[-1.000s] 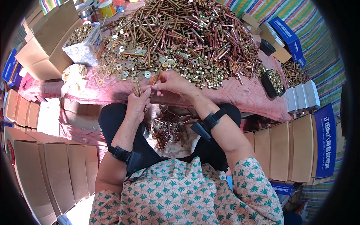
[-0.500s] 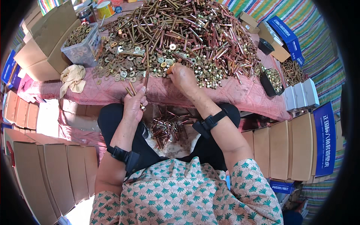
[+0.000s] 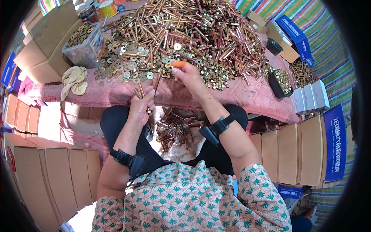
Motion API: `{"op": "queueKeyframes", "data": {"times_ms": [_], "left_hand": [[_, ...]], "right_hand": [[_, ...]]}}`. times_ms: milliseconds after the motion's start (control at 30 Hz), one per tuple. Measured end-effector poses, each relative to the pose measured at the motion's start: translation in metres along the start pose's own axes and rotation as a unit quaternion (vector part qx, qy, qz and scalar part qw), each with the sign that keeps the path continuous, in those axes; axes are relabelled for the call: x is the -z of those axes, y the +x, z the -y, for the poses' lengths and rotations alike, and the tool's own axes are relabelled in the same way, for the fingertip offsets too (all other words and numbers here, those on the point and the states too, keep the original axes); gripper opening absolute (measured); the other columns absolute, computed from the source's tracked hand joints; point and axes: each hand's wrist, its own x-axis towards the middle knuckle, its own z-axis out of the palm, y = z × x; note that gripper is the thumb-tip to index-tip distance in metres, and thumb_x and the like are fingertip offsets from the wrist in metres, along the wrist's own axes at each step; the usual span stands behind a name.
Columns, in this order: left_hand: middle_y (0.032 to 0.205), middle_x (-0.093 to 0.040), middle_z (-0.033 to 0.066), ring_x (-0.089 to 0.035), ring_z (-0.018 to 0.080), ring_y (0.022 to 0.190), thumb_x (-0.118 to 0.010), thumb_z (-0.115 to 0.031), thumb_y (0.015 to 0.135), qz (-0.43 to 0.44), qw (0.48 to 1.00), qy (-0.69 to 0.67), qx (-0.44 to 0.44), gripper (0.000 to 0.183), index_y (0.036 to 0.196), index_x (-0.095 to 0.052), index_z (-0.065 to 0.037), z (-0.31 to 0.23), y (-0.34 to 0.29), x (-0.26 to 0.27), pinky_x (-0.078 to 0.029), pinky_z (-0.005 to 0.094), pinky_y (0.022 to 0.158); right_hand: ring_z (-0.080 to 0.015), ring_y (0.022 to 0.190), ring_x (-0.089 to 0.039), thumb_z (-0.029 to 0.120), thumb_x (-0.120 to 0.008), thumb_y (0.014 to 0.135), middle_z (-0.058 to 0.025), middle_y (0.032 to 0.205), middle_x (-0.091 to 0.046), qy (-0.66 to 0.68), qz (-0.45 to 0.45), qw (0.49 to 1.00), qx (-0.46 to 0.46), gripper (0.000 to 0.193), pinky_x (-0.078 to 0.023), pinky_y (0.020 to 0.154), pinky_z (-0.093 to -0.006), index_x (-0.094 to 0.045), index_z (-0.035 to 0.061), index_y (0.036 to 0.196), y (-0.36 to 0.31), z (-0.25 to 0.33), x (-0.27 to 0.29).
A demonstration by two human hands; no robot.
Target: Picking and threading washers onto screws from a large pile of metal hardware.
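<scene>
My left hand is closed around a few long brass-coloured bolts that stick up toward the table edge. My right hand, with an orange cover on one fingertip, reaches onto the pink-covered table and touches the loose washers and nuts at the near edge of a big heap of bolts. Flat washers lie spread to the left of that hand. Both wrists wear black bands.
A clear tub of washers and a beige rag sit at the table's left. Finished bolts fill a container in my lap. Cardboard boxes stand on both sides; blue boxes and a small black tub lie right.
My right hand left the left hand and reached forward onto the pile of washers and nuts. The left hand dropped slightly toward my lap, still gripping its bolts.
</scene>
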Motion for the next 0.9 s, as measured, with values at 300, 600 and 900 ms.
{"op": "queueKeyframes", "data": {"times_ms": [300,600,900], "left_hand": [[0.087,-0.066,0.0074,-0.043,0.0039,0.051,-0.069,-0.011,0.087,0.037,0.998,0.043,0.029,0.030,0.113,-0.057,-0.002,0.001,-0.004,-0.006,-0.036,0.0191,0.045],[0.086,-0.065,0.0075,-0.042,0.0034,0.048,-0.069,-0.011,0.087,0.035,0.997,0.047,0.046,0.029,0.113,-0.057,-0.003,0.000,-0.006,-0.007,-0.033,0.0183,0.042],[0.084,-0.065,0.0081,-0.044,0.0046,0.050,-0.068,-0.012,0.087,0.084,0.994,0.035,0.058,0.028,0.111,-0.057,-0.001,-0.003,-0.010,-0.004,-0.035,0.0197,0.045]], "right_hand": [[-0.0046,0.064,-0.053,0.008,-0.063,0.090,0.0023,0.082,-0.062,0.243,0.047,0.963,-0.109,0.019,-0.041,0.056,-0.0178,-0.063,0.0028,0.108,-0.014,0.011,0.005],[-0.0042,0.067,-0.055,0.010,-0.066,0.089,0.0026,0.084,-0.065,0.207,0.078,0.973,-0.071,0.018,-0.043,0.059,-0.0184,-0.064,0.0063,0.106,-0.016,0.017,0.005],[-0.0037,0.075,-0.055,0.008,-0.067,0.087,0.0027,0.088,-0.066,0.121,0.128,0.984,-0.036,0.015,-0.045,0.065,-0.0185,-0.066,0.0054,0.101,-0.016,0.036,0.010]]}}
